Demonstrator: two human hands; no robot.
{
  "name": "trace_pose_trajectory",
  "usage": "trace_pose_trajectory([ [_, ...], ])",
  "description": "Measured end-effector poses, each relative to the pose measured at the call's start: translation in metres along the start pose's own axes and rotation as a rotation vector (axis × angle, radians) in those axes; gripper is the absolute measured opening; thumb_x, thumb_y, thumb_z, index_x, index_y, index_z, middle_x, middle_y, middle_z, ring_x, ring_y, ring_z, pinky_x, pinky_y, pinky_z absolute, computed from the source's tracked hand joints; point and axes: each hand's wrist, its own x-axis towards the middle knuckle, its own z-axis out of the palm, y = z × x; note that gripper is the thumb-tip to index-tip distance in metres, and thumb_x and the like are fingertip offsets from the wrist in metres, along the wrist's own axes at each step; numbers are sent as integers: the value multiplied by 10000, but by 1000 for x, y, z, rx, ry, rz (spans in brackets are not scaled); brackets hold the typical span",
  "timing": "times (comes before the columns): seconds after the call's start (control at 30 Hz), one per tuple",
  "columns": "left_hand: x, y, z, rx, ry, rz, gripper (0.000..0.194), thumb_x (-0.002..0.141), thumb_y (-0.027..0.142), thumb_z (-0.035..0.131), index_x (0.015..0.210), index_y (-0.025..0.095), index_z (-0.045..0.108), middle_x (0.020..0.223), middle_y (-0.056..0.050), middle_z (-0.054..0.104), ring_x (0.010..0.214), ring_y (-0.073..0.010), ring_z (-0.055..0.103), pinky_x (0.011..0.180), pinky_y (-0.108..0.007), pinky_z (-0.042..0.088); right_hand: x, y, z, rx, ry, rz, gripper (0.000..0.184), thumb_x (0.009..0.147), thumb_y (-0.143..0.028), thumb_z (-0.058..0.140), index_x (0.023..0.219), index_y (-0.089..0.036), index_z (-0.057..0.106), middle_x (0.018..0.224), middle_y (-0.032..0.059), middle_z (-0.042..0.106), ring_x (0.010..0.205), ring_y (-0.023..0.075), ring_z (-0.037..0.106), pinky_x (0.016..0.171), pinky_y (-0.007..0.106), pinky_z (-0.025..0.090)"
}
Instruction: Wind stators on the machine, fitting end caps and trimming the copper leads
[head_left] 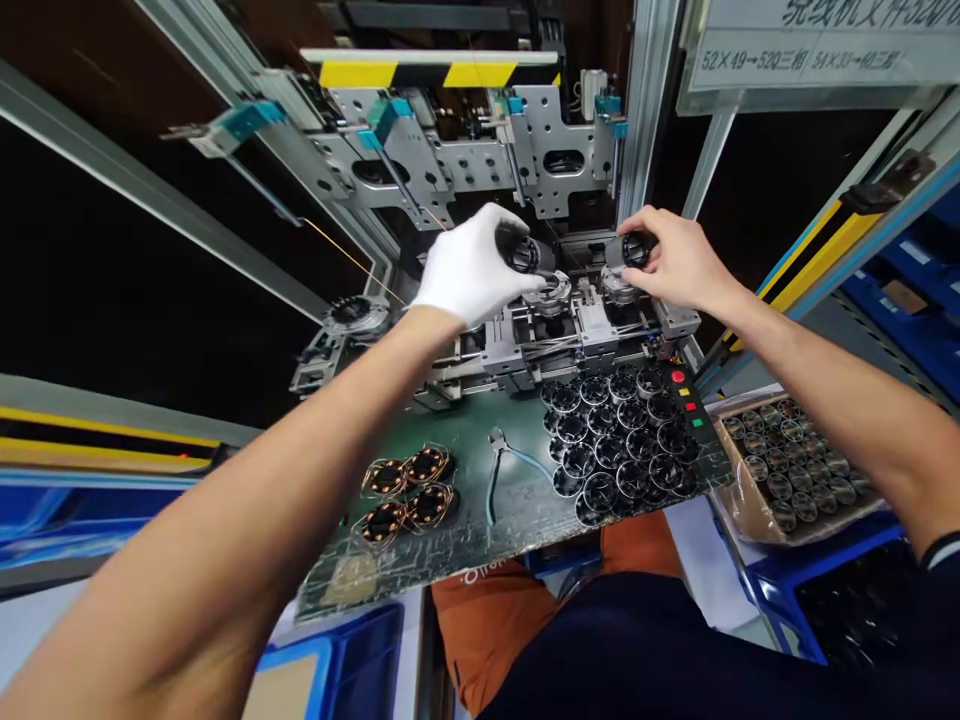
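The gloved left hand (480, 265) and bare right hand (681, 255), fingers curled around the left black core (527, 255) and right black core (634, 250) respectively, held these at two metal holders (553, 297), while pliers (499, 446) lay between copper-wound cores (429, 464) and rows of dark rings (611, 445) on the green bench (469, 440).

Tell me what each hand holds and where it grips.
The gloved left hand holds a dark cylindrical core by its outer side; the right hand holds a similar core the same way.
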Motion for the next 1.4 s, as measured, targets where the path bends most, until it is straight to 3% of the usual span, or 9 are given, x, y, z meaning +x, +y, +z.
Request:
trace_pose_trajectory([
  [0.23,62,-36,54,154,-214,-38,677,836,369,933,1486,229,803,1423,-121,843,1319,-352,791,1194,-478,610,54,49,23,-309,-293,60,480,916,-126,879,1379,-109,752,1366,136,800,1316,325,723,1217,549,550],
  [0.4,76,-45,55,190,-277,46,685,773,477,953,1423,288,853,1359,-98,872,1225,-375,836,1134,-474,652,78,54,17,-338,-470,-17,485,865,-178,981,1319,-210,815,1318,80,837,1293,300,758,1197,454,578],
  [0.63,110,-42,57,321,-438,153,642,735,512,944,1340,303,885,1234,-67,907,1110,-332,865,1038,-378,665,118,57,8,-314,-679,-16,366,1101,-455,793,1327,-168,762,1321,98,789,1168,255,785,1060,491,675],
  [0.8,70,-41,87,408,-390,160,826,941,464,809,1681,147,623,1655,-225,685,1577,-459,623,1283,-557,545,86,61,39,-338,-574,40,437,1094,-443,797,1445,-192,727,1502,130,722,1365,318,718,1195,587,607],
  [0.97,13,-39,128,371,-285,185,1027,956,347,818,1814,47,338,1907,-289,264,1793,-453,277,1433,-584,360,5,61,81,-376,-342,50,742,1093,-415,772,1749,-227,482,1892,181,331,1741,439,345,1403,731,330],
  [1.07,10,-61,111,332,-242,202,911,1039,407,714,1807,65,362,1894,-242,345,1791,-384,314,1450,-513,352,-16,68,89,-362,-297,10,875,1062,-240,683,1844,-166,298,1942,196,197,1814,398,184,1471,660,200],
  [1.2,1,-135,33,357,-113,84,778,1085,253,469,1824,62,321,1931,-176,295,1820,-313,243,1502,-460,224,-14,80,92,-313,-318,-22,1038,890,-100,646,1852,-89,257,1928,204,227,1807,369,241,1479,568,247],
  [1.3,-26,-195,-13,395,-80,-75,857,951,124,492,1797,59,375,1884,-188,405,1785,-343,340,1481,-502,301,-15,82,97,-296,-302,-30,1022,938,-169,718,1850,-95,262,1932,231,202,1809,399,218,1477,578,254],
  [1.4,-55,-231,-18,403,-124,-133,948,816,71,578,1755,51,442,1839,-206,478,1761,-369,389,1443,-518,378,-20,80,95,-303,-281,-35,860,1048,-364,795,1796,-193,407,1907,213,283,1761,445,302,1427,690,312],
])
